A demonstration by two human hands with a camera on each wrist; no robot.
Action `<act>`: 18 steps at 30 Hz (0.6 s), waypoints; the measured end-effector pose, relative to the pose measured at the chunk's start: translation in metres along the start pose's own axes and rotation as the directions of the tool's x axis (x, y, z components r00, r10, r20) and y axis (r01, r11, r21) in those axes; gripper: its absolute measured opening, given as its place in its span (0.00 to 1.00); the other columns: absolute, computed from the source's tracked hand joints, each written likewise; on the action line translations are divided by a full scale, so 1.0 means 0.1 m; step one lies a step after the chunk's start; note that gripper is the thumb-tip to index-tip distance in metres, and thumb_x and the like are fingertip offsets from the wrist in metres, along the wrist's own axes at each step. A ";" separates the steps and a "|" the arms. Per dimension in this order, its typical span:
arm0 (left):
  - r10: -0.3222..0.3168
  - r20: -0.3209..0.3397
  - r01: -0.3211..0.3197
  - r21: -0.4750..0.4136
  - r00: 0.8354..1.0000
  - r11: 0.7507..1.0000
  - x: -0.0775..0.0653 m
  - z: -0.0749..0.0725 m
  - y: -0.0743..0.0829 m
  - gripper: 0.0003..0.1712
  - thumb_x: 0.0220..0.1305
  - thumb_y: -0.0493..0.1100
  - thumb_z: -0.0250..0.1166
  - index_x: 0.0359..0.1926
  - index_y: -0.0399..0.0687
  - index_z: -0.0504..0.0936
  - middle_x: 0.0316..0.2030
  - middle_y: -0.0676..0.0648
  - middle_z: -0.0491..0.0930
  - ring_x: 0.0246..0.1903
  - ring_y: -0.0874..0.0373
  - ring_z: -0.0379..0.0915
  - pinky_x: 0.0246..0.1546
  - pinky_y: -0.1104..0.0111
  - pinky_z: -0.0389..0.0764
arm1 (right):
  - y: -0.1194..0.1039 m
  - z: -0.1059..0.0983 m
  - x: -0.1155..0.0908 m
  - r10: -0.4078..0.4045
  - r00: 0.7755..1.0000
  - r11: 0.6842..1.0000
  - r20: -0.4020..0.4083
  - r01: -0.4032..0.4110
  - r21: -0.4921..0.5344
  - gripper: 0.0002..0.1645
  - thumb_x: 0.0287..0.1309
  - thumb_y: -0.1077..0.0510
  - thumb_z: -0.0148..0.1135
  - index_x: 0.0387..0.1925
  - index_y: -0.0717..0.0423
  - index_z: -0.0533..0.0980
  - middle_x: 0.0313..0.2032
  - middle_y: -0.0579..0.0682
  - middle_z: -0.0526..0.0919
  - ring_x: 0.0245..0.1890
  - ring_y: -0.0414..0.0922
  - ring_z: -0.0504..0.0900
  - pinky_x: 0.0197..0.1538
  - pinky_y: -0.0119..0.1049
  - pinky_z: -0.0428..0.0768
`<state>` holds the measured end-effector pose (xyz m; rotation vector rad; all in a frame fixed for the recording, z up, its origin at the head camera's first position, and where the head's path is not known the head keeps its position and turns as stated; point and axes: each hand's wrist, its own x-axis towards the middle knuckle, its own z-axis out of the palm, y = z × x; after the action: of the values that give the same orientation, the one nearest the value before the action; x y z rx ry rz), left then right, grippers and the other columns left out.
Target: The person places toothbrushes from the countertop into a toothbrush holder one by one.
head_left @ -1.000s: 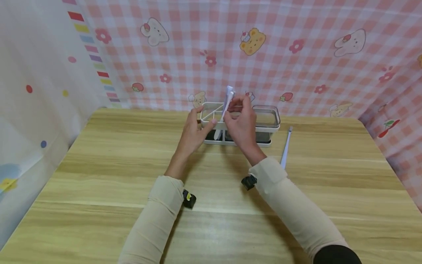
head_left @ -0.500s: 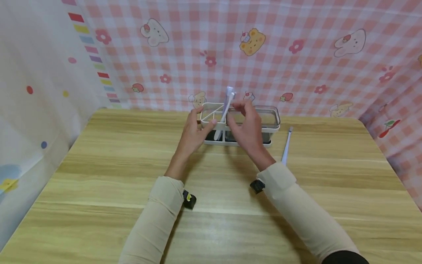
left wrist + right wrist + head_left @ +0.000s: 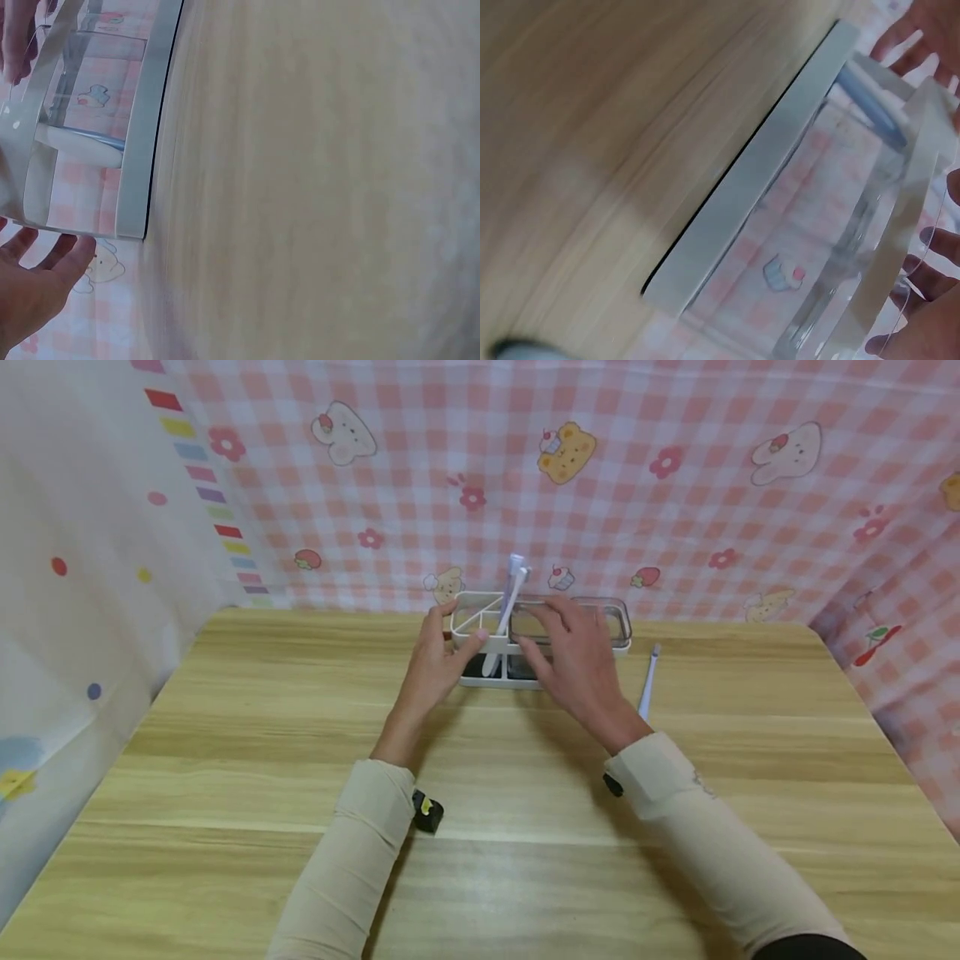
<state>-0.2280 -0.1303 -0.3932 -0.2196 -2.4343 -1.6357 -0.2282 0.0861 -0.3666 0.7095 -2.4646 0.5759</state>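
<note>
My left hand [image 3: 429,668] grips the left end of a white toothbrush holder [image 3: 491,642], thumb on the front rim and fingers at the side and back. Two toothbrushes stand leaning in its divided section: a white one [image 3: 512,599] in front, a pale purple one [image 3: 515,565] behind. In the left wrist view, the white handle [image 3: 82,146] slants behind the holder's bars. My right hand [image 3: 581,664] hovers over the clear cups [image 3: 624,620] in the holder's right part, fingers loosely bent and holding nothing. Whether its fingertips touch a cup rim cannot be told.
A pale purple toothbrush [image 3: 650,681] lies on the wooden table [image 3: 480,877], right of the holder and partly behind my right wrist. A pink checked curtain [image 3: 420,468] hangs close behind the holder.
My right hand has let go of the white toothbrush and moved right, over the clear cups. The toothbrush stays leaning in the holder. My left hand keeps its grip.
</note>
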 end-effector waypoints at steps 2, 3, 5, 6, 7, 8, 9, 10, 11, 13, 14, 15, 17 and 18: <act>0.003 -0.004 -0.003 0.006 1.000 1.000 0.01 -0.01 0.00 0.40 0.70 0.54 0.65 0.73 0.42 0.60 0.67 0.33 0.66 0.58 0.41 0.72 0.56 0.51 0.77 | 0.04 -0.04 -0.01 0.020 0.999 0.999 0.034 -0.019 -0.042 0.28 0.72 0.46 0.59 0.63 0.60 0.76 0.67 0.60 0.72 0.68 0.59 0.68 0.71 0.69 0.48; 0.003 -0.005 -0.003 0.009 1.000 1.000 0.01 -0.01 0.00 0.40 0.70 0.54 0.65 0.73 0.42 0.60 0.67 0.33 0.66 0.58 0.41 0.72 0.55 0.51 0.76 | 0.06 -0.05 -0.01 0.038 0.998 0.998 0.052 -0.034 -0.061 0.29 0.73 0.45 0.57 0.64 0.60 0.75 0.68 0.60 0.71 0.69 0.59 0.67 0.71 0.69 0.47; 0.002 -0.004 -0.002 0.014 1.000 1.000 0.01 -0.01 0.00 0.40 0.70 0.54 0.65 0.73 0.42 0.60 0.67 0.33 0.66 0.58 0.41 0.72 0.55 0.51 0.77 | 0.10 -0.09 -0.02 0.083 0.992 0.993 0.093 -0.075 -0.090 0.32 0.74 0.42 0.54 0.67 0.59 0.73 0.69 0.60 0.70 0.70 0.58 0.65 0.73 0.67 0.44; 0.001 -0.005 -0.001 0.016 1.000 1.000 0.01 -0.01 0.00 0.40 0.70 0.54 0.65 0.73 0.42 0.60 0.67 0.33 0.66 0.58 0.41 0.72 0.55 0.51 0.77 | 0.12 -0.11 -0.02 0.106 0.988 0.990 0.110 -0.094 -0.103 0.33 0.75 0.40 0.53 0.68 0.58 0.72 0.70 0.60 0.69 0.71 0.58 0.64 0.73 0.66 0.42; 0.000 -0.004 0.000 0.014 1.000 1.000 0.01 -0.01 0.00 0.39 0.71 0.54 0.65 0.73 0.42 0.60 0.67 0.33 0.66 0.58 0.41 0.72 0.55 0.51 0.77 | 0.14 -0.13 -0.03 0.128 0.984 0.987 0.125 -0.113 -0.115 0.34 0.75 0.39 0.51 0.69 0.57 0.71 0.70 0.60 0.68 0.72 0.58 0.62 0.73 0.66 0.40; -0.001 -0.002 0.001 0.012 1.000 1.000 0.01 -0.01 0.00 0.39 0.71 0.54 0.64 0.73 0.42 0.60 0.67 0.33 0.66 0.58 0.41 0.72 0.55 0.51 0.77 | 0.16 -0.15 -0.04 0.150 0.979 0.983 0.140 -0.133 -0.123 0.35 0.75 0.38 0.49 0.70 0.57 0.70 0.71 0.60 0.67 0.72 0.58 0.61 0.73 0.65 0.39; 0.000 0.001 0.000 0.010 1.000 1.000 0.01 -0.01 0.00 0.40 0.71 0.54 0.64 0.73 0.42 0.60 0.66 0.33 0.66 0.58 0.41 0.72 0.55 0.51 0.77 | 0.17 -0.16 -0.06 0.171 0.973 0.980 0.157 -0.152 -0.128 0.36 0.75 0.37 0.48 0.71 0.56 0.69 0.72 0.59 0.66 0.73 0.58 0.59 0.73 0.65 0.37; 0.001 0.001 -0.001 0.008 1.000 1.000 0.01 -0.01 0.00 0.39 0.71 0.54 0.64 0.73 0.42 0.60 0.66 0.33 0.66 0.58 0.41 0.72 0.55 0.51 0.77 | 0.19 -0.18 -0.08 0.189 0.967 0.977 0.170 -0.167 -0.133 0.36 0.76 0.36 0.47 0.72 0.56 0.68 0.72 0.59 0.65 0.74 0.58 0.57 0.73 0.65 0.36; 0.001 0.004 -0.001 0.007 1.000 1.000 0.01 -0.01 0.00 0.40 0.71 0.54 0.64 0.73 0.42 0.60 0.66 0.33 0.66 0.58 0.41 0.72 0.55 0.51 0.77 | 0.21 -0.19 -0.10 0.202 0.963 0.974 0.178 -0.179 -0.139 0.37 0.76 0.36 0.46 0.72 0.56 0.67 0.73 0.60 0.64 0.74 0.58 0.56 0.73 0.66 0.36; -0.001 0.007 0.001 0.003 1.000 1.000 0.00 -0.01 0.00 0.40 0.71 0.54 0.64 0.74 0.42 0.60 0.66 0.33 0.66 0.58 0.41 0.72 0.56 0.51 0.77 | 0.25 -0.22 -0.14 0.223 0.957 0.970 0.187 -0.198 -0.144 0.38 0.76 0.36 0.45 0.73 0.56 0.66 0.74 0.60 0.62 0.75 0.59 0.54 0.73 0.66 0.34; -0.002 0.009 0.001 0.003 1.000 1.000 0.00 -0.01 0.00 0.40 0.71 0.55 0.64 0.74 0.42 0.59 0.67 0.33 0.66 0.58 0.41 0.72 0.56 0.51 0.77 | 0.27 -0.23 -0.16 0.231 0.954 0.968 0.192 -0.205 -0.148 0.38 0.76 0.36 0.45 0.74 0.56 0.65 0.75 0.60 0.61 0.76 0.59 0.53 0.73 0.66 0.34; -0.003 0.009 0.003 0.006 1.000 1.000 0.00 -0.01 0.01 0.40 0.71 0.55 0.64 0.74 0.43 0.59 0.67 0.34 0.66 0.58 0.41 0.72 0.56 0.51 0.77 | 0.30 -0.24 -0.18 0.238 0.952 0.966 0.195 -0.210 -0.153 0.39 0.76 0.36 0.44 0.74 0.57 0.64 0.75 0.61 0.60 0.76 0.60 0.52 0.72 0.67 0.35; -0.007 0.011 0.007 0.009 1.000 1.000 -0.01 -0.01 0.01 0.40 0.71 0.55 0.64 0.74 0.43 0.59 0.67 0.34 0.66 0.59 0.41 0.71 0.57 0.51 0.76 | 0.36 -0.26 -0.23 0.255 0.945 0.961 0.206 -0.224 -0.162 0.39 0.77 0.36 0.43 0.75 0.57 0.62 0.76 0.62 0.57 0.77 0.60 0.50 0.72 0.68 0.34; -0.009 0.012 0.008 0.011 1.000 1.000 -0.01 -0.01 0.01 0.40 0.71 0.55 0.64 0.74 0.43 0.59 0.67 0.34 0.66 0.59 0.41 0.71 0.57 0.51 0.76 | 0.39 -0.27 -0.26 0.261 0.941 0.960 0.213 -0.230 -0.163 0.39 0.77 0.36 0.42 0.76 0.57 0.61 0.76 0.62 0.56 0.77 0.61 0.48 0.72 0.68 0.34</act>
<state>-0.2268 -0.1309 -0.3925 -0.2184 -2.4560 -1.6287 -0.2223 0.1393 -0.3698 0.4374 -2.8055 0.4288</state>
